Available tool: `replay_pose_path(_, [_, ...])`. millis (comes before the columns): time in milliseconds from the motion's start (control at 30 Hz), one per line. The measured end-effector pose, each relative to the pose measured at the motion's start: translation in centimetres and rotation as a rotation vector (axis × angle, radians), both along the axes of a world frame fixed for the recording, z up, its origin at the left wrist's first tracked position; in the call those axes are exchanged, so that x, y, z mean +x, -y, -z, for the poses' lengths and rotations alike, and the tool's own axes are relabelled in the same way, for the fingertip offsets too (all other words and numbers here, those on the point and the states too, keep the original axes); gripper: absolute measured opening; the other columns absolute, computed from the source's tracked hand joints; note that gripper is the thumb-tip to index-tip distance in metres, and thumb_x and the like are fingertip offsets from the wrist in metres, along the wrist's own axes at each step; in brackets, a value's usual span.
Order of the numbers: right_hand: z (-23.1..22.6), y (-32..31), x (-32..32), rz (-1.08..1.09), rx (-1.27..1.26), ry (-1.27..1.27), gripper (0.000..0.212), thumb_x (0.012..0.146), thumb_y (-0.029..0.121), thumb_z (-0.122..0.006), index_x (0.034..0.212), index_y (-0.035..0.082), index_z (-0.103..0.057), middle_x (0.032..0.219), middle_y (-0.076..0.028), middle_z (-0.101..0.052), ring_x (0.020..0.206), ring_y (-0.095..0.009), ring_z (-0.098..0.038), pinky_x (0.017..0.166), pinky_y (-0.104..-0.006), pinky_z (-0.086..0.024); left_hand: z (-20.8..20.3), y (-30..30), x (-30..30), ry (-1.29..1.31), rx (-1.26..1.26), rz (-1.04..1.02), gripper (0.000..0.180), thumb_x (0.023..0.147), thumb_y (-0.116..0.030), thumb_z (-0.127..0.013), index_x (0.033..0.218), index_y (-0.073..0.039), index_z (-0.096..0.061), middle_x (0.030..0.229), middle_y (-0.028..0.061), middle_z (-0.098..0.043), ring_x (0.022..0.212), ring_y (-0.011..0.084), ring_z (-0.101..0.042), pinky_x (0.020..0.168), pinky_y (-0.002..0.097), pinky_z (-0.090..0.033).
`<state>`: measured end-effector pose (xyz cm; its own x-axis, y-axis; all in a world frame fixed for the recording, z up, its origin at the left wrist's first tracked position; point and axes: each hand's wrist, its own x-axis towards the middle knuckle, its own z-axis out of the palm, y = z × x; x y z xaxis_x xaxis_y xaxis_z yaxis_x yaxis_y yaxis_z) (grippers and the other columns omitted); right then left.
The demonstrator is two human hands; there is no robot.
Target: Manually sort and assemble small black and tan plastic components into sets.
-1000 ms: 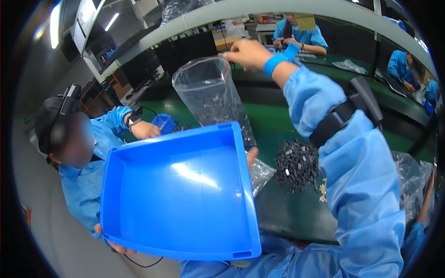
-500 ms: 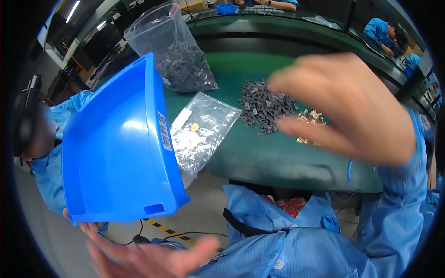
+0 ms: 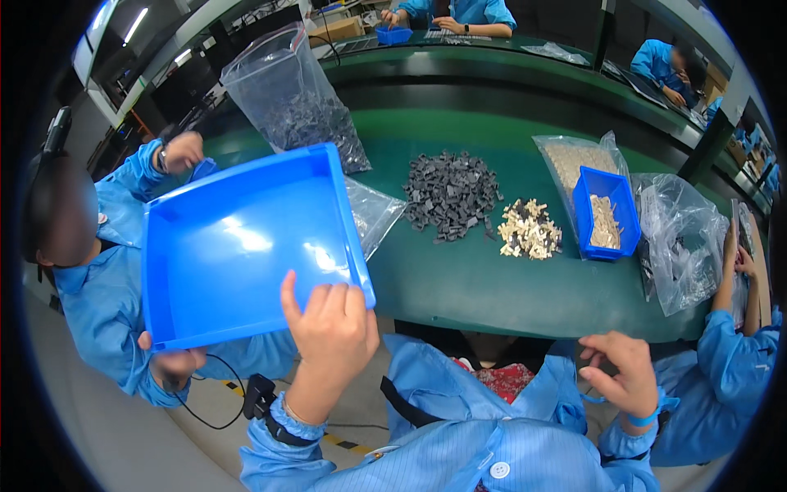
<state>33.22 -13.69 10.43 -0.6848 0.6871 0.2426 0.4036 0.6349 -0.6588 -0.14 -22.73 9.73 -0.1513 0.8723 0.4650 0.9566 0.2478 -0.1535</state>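
A large shallow blue tray [image 3: 238, 238] is tilted up at the left, nothing inside it. My left hand [image 3: 334, 328] is at its near right corner, fingers curled over the rim and one finger raised against the inside. A co-worker's hand [image 3: 176, 361] supports the opposite lower corner. In front of my body, just off the table edge, hovers my right hand [image 3: 625, 371], loosely bent, thumb and fingers apart, holding nothing. Nearest on the green table [image 3: 459, 287] lie a heap of small dark grey parts [image 3: 452, 195] and a smaller heap of pale parts [image 3: 529, 230].
Behind the tray stands a clear bag of dark parts [image 3: 316, 123]; a flat clear bag [image 3: 373, 215] is partly covered. A small blue bin [image 3: 584, 209] with pale pieces rests against another bag [image 3: 578, 160]. A crumpled bag [image 3: 676, 246] lies farther right. Co-workers sit at both sides.
My right hand has come down from above the heaps to the table's front edge. My left hand has risen onto the tray, which has turned and shifted right.
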Motion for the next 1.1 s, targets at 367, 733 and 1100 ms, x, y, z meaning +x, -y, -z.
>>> replay_pose_path(367, [2.3, -3.6, -2.8, -0.016, -0.014, -0.045, 0.027, 0.072, 0.011, -0.069, 0.094, -0.001, -0.059, 0.072, -0.011, -0.059, 0.058, -0.018, -0.060, 0.050, -0.0285, -0.046, 7.3, -0.7, -1.9, 0.103, 0.244, 0.210, 0.009, 0.060, -0.009, -0.061, 0.064, -0.009, -0.053, 0.069, 0.0007, -0.056, 0.073, 0.0172, -0.054, 0.101, 0.0476, -0.014])
replay_pose_path(733, [4.0, -7.5, -3.6, 0.058, 0.048, -0.048, 0.017, 0.073, 0.008, -0.066, 0.086, 0.000, -0.059, 0.072, -0.011, -0.059, 0.059, -0.023, -0.059, 0.052, -0.0318, -0.046, 7.8, -0.4, -3.6, 0.240, 0.209, 0.297, 0.011, 0.056, -0.008, -0.060, 0.063, -0.011, -0.052, 0.068, -0.0006, -0.056, 0.069, 0.0196, -0.052, 0.100, 0.0450, -0.015])
replay_pose_path(1100, [3.8, -9.4, -2.0, 0.180, 0.187, 0.078, 0.009, 0.071, 0.003, -0.064, 0.078, 0.002, -0.059, 0.070, -0.010, -0.058, 0.061, -0.026, -0.058, 0.054, -0.0342, -0.047, 7.2, -0.3, -3.6, 0.314, 0.088, 0.252, 0.018, 0.055, -0.009, -0.062, 0.069, -0.008, -0.052, 0.080, 0.0053, -0.057, 0.076, 0.0255, -0.053, 0.102, 0.0530, -0.015])
